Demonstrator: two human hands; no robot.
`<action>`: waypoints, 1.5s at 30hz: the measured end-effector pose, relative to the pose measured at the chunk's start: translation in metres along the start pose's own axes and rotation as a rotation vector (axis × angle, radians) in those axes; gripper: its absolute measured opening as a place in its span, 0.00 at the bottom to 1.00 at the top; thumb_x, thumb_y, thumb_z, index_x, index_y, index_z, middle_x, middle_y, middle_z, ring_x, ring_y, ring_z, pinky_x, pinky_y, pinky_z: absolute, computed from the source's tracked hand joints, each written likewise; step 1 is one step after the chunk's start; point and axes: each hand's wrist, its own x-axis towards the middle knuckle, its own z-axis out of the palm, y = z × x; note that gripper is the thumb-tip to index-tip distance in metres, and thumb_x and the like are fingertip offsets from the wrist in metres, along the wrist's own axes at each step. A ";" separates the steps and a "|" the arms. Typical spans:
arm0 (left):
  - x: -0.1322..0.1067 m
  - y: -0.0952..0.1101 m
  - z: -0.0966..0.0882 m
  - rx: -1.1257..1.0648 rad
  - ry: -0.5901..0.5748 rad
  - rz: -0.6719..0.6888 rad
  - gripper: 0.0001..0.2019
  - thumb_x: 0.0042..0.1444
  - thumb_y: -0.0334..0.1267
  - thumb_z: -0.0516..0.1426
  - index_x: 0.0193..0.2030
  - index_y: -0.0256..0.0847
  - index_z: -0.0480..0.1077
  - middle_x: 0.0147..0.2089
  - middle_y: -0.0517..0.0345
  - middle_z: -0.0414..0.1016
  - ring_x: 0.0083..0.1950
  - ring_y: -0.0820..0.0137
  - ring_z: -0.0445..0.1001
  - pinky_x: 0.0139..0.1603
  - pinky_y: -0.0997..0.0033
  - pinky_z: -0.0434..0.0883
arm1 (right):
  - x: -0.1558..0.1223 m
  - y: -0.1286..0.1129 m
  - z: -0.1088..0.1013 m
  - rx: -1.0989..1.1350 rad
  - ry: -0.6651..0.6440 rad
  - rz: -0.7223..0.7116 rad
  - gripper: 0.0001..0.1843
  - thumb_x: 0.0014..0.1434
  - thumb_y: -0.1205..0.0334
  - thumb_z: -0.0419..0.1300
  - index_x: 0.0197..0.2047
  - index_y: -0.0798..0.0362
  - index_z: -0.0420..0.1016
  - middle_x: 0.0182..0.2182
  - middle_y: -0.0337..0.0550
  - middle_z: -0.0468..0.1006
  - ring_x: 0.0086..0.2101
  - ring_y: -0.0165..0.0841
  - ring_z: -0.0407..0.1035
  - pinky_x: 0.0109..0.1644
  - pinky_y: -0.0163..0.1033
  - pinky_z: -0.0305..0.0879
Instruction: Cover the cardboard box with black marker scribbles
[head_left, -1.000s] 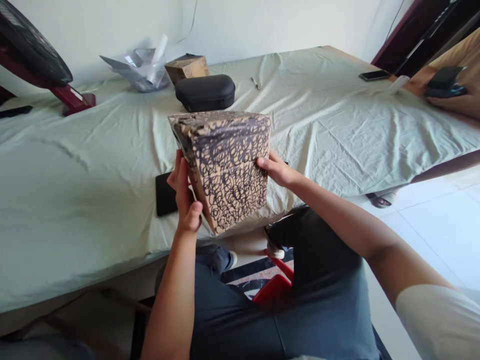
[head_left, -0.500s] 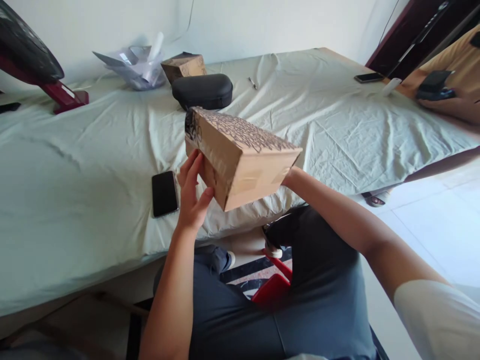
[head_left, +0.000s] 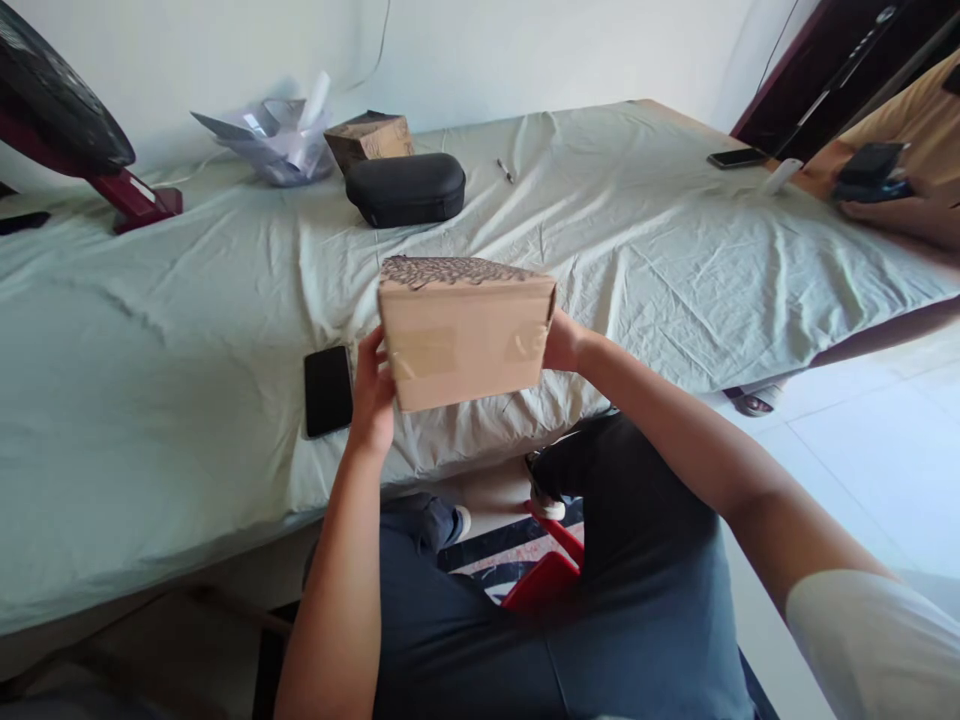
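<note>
Both your left hand point(head_left: 373, 395) and right hand point(head_left: 562, 342) are clamping the ends of the cardboard box point(head_left: 465, 340) with curled fingers, just beside the phone point(head_left: 328, 390); it's likely handling light and stiff.

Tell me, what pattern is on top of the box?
Black scribbles on the brown box, seen in the head view.

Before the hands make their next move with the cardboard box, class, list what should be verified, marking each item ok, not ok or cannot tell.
1. Left hand grips the cardboard box at its left edge: ok.
2. Right hand on its right side: ok, fingers hidden.
3. Box's scribbled face up: ok.
4. Tape on near face in place: ok.
5. Phone flat on sheet, beside box: ok.
6. Box contents: cannot tell.
</note>
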 end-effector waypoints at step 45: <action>-0.001 0.041 0.015 -0.182 0.262 -0.153 0.37 0.55 0.50 0.66 0.74 0.55 0.72 0.74 0.51 0.76 0.79 0.49 0.72 0.77 0.47 0.74 | 0.000 0.004 -0.003 -1.142 0.128 -0.911 0.84 0.61 0.38 0.78 0.89 0.47 0.12 0.90 0.57 0.30 0.87 0.65 0.28 0.89 0.68 0.46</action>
